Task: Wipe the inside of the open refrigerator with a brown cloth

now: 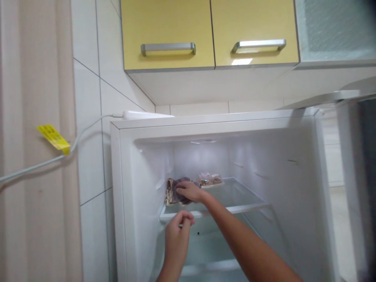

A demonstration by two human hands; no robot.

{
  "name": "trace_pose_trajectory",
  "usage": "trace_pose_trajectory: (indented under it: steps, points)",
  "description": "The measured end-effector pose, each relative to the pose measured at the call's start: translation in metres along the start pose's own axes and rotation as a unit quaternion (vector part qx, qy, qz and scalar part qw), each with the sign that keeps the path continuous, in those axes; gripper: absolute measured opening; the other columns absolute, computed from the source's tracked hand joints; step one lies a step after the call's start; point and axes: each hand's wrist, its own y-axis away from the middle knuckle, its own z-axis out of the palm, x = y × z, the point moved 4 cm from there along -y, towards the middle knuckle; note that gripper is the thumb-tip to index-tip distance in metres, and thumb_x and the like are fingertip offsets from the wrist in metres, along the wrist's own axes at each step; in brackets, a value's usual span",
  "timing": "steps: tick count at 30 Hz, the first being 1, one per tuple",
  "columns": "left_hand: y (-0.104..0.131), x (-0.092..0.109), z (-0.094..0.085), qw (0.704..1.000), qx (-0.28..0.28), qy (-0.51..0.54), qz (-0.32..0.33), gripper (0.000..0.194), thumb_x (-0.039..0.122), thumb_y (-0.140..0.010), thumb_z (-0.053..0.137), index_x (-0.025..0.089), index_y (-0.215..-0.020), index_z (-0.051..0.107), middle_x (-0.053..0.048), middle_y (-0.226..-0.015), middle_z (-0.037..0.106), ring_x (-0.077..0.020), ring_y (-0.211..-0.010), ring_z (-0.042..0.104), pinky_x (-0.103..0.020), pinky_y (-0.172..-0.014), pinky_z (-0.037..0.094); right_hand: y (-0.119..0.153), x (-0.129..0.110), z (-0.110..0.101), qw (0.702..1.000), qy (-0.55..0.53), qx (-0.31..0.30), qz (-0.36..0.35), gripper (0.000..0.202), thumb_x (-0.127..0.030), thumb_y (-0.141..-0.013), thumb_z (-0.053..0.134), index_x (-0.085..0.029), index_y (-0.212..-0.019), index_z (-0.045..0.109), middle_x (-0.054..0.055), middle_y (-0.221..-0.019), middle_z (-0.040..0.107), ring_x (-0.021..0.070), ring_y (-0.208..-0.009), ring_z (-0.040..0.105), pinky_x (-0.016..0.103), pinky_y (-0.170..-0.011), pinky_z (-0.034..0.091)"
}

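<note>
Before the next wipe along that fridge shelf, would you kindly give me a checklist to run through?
1. Fridge door open wide: ok.
2. Right hand flat on the cloth: ok.
3. Left hand at the front edge of the shelf: ok, though whether it grips the edge, cannot tell.
4. Food tray apart from the cloth: ok, but it sits close behind.
5. Shelf seated level in its rails: cannot tell.
6. Shelf right of the tray bare: ok.
</note>
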Motion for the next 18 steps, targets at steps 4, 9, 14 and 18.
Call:
trace_pose_trajectory:
  steps: [4,9,14,18]
  points:
    - [-0.043,0.05,0.011,0.97,-0.002,-0.22,0.106,0.029,0.03,-0.084,0.042,0.023,-0.091,0.069,-0.007,-0.101,0.076,-0.0236,-0.097,0.067,-0.036,-0.09,0.049,0.067,0.062,-0.051,0.991,0.026,0.106,0.077,0.038,-0.022,-0.092,0.047,-0.019,-0.122,0.07,0.007,-0.129,0.073,0.0178,-0.121,0.065,0.028,-0.105,0.045]
    - [-0.109,0.041,0.043,0.868,-0.095,-0.486,0.026,0.057,0.049,-0.092,0.039,0.018,-0.136,0.057,-0.02,-0.144,0.06,-0.0364,-0.135,0.053,-0.053,-0.113,0.039,0.123,0.134,-0.096,0.951,0.096,0.178,0.236,0.039,-0.019,-0.09,0.04,-0.013,-0.111,0.074,0.02,-0.113,0.076,0.0281,-0.105,0.072,0.037,-0.09,0.049]
    - [-0.136,-0.001,0.067,0.815,-0.16,-0.556,-0.035,0.088,0.074,-0.078,0.05,0.023,-0.15,0.047,-0.024,-0.161,0.039,-0.0536,-0.148,0.03,-0.077,-0.115,0.021,0.128,0.146,-0.099,0.941,0.12,0.18,0.261,0.036,-0.022,-0.089,0.043,-0.017,-0.107,0.074,0.015,-0.11,0.078,0.0258,-0.103,0.072,0.032,-0.083,0.048]
    - [-0.163,-0.016,0.063,0.784,-0.214,-0.583,-0.028,0.105,0.087,-0.07,0.047,0.026,-0.155,0.038,-0.021,-0.165,0.033,-0.0513,-0.149,0.032,-0.071,-0.117,0.026,0.126,0.147,-0.096,0.936,0.136,0.182,0.268,0.035,-0.024,-0.089,0.042,-0.018,-0.102,0.075,0.015,-0.107,0.078,0.0241,-0.099,0.073,0.031,-0.078,0.048]
